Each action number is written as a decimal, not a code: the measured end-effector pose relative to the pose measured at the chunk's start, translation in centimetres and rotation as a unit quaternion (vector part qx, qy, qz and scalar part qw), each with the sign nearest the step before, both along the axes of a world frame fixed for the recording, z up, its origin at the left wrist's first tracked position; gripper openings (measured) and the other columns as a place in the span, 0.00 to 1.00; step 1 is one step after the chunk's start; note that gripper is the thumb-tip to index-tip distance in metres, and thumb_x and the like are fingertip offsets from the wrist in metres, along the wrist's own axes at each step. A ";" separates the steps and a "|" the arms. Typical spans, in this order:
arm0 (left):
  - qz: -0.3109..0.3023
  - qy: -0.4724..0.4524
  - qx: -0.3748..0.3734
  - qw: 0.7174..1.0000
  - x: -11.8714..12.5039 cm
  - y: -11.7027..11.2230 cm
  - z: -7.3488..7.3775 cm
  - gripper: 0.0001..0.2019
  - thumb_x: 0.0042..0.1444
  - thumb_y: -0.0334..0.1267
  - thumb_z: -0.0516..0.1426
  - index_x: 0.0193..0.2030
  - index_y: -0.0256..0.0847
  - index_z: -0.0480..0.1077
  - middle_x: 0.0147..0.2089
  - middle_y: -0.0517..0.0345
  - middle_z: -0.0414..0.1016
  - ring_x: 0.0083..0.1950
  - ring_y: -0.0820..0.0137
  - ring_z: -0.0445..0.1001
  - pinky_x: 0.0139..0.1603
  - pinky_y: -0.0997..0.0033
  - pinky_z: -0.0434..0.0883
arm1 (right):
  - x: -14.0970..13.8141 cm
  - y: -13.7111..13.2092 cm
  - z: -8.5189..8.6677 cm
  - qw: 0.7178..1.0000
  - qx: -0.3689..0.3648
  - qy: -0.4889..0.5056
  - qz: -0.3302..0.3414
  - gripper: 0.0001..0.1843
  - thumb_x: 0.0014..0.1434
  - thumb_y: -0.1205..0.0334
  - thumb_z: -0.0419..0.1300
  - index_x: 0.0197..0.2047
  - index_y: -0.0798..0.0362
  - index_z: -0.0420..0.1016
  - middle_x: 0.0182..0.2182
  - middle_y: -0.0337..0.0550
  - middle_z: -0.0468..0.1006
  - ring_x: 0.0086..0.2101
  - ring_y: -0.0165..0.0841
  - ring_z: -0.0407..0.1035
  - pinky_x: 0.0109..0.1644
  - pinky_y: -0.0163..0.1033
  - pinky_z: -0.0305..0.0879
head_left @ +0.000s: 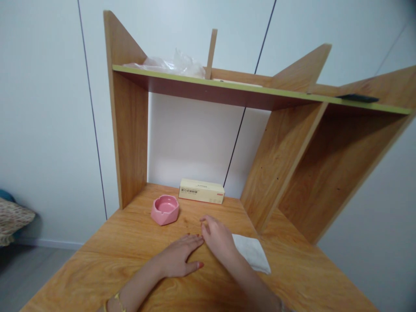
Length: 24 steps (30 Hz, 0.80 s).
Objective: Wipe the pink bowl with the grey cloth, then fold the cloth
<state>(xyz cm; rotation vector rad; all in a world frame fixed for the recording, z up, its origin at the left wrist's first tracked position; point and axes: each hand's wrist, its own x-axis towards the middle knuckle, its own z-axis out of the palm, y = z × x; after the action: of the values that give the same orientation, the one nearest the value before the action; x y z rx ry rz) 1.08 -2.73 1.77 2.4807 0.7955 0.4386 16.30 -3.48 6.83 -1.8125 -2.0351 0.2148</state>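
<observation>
My left hand point(178, 258) lies flat on the wooden desk point(107, 255), palm down, with the thumb spread away from the fingers. My right hand point(220, 239) rests just beside its fingertips, fingers loosely bent and a little apart, with nothing visible in it. Part of that hand's underside is hidden. Against the right wrist's far side lies a folded white cloth point(253, 253), partly covered by the forearm. Beyond the hands, a pink faceted ashtray point(165, 210) stands to the left. A long cream box point(201, 191) with printed lettering sits behind it, near the wall.
A wooden shelf unit point(130, 143) rises from the desk, its uprights flanking the hands' far side. On its upper board are a clear plastic bag point(175, 65) and a flat dark object point(357, 98). A patterned cushion-like thing point(14, 219) shows at far left.
</observation>
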 end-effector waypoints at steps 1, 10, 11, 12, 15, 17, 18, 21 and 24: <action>0.008 0.012 -0.001 1.000 0.0 0.0 -0.1 0.30 0.54 0.46 0.53 0.62 0.37 0.53 0.63 0.47 0.53 0.63 0.60 0.51 0.63 0.57 0.48 | 1.6 -0.8 -0.4 1.000 0.020 -0.010 0.011 0.14 0.57 0.68 0.45 0.42 0.54 0.68 0.40 0.47 0.74 0.42 0.35 0.67 0.44 0.36 0.58; 0.008 0.014 0.003 1.000 0.0 0.2 -0.5 0.30 0.55 0.48 0.52 0.62 0.39 0.53 0.63 0.49 0.53 0.64 0.62 0.51 0.63 0.57 0.49 | 10.3 -5.3 -4.3 0.972 0.023 -0.232 -0.004 0.23 0.43 0.75 0.53 0.44 0.51 0.70 0.41 0.48 0.73 0.43 0.42 0.64 0.47 0.44 0.55; 0.008 0.015 0.003 1.000 0.0 0.2 -0.5 0.29 0.55 0.48 0.52 0.62 0.39 0.53 0.63 0.49 0.53 0.64 0.62 0.51 0.63 0.58 0.49 | 10.4 -5.3 -4.6 0.969 0.026 -0.246 -0.007 0.24 0.43 0.77 0.53 0.44 0.51 0.70 0.41 0.49 0.73 0.43 0.42 0.64 0.46 0.45 0.55; 0.008 0.016 0.003 1.000 0.0 0.2 -0.5 0.29 0.55 0.48 0.52 0.62 0.39 0.53 0.63 0.49 0.53 0.64 0.62 0.51 0.63 0.58 0.49 | 10.3 -5.2 -4.8 0.966 0.029 -0.256 -0.011 0.23 0.44 0.77 0.52 0.44 0.52 0.70 0.40 0.49 0.73 0.43 0.42 0.64 0.46 0.45 0.56; 0.011 0.024 0.004 1.000 -0.1 0.2 -0.4 0.30 0.55 0.48 0.52 0.62 0.37 0.53 0.63 0.47 0.53 0.64 0.61 0.51 0.63 0.58 0.49 | 9.5 -4.4 -4.7 0.962 0.034 -0.271 -0.027 0.18 0.49 0.77 0.50 0.40 0.53 0.71 0.38 0.50 0.74 0.41 0.43 0.66 0.44 0.44 0.56; 0.013 0.026 0.009 1.000 0.0 0.1 -0.3 0.30 0.55 0.47 0.52 0.62 0.36 0.53 0.63 0.46 0.53 0.64 0.60 0.51 0.63 0.57 0.48 | 8.5 -3.7 -4.2 0.964 0.040 -0.261 -0.038 0.16 0.51 0.76 0.48 0.38 0.54 0.72 0.37 0.50 0.75 0.40 0.42 0.66 0.43 0.43 0.57; 0.010 0.024 0.014 1.000 0.2 -0.1 -0.1 0.29 0.55 0.46 0.53 0.61 0.35 0.54 0.63 0.46 0.54 0.64 0.59 0.51 0.63 0.57 0.48 | 7.8 -3.3 -3.8 0.967 0.042 -0.250 -0.042 0.15 0.51 0.76 0.48 0.37 0.55 0.71 0.36 0.50 0.75 0.39 0.41 0.67 0.42 0.42 0.57; -0.033 0.002 0.029 0.999 1.0 -1.4 0.8 0.25 0.55 0.40 0.53 0.59 0.38 0.58 0.61 0.49 0.59 0.62 0.61 0.55 0.63 0.59 0.49 | 5.2 -2.0 -2.4 0.975 0.046 -0.213 -0.034 0.14 0.53 0.75 0.47 0.37 0.55 0.71 0.36 0.49 0.75 0.38 0.39 0.67 0.41 0.39 0.58; -0.099 -0.026 0.017 0.995 2.1 -3.1 1.4 0.22 0.55 0.37 0.52 0.57 0.44 0.59 0.59 0.56 0.62 0.59 0.62 0.60 0.60 0.64 0.56 | 1.5 -0.8 -1.0 0.979 0.062 -0.196 0.006 0.14 0.54 0.74 0.48 0.38 0.54 0.70 0.36 0.48 0.75 0.39 0.38 0.67 0.42 0.39 0.58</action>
<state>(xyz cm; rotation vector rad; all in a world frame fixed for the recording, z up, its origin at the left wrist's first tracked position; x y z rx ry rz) 3.19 -5.79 3.22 2.5381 0.5179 0.4449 17.81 -4.33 5.85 -1.8775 -2.2589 -0.2840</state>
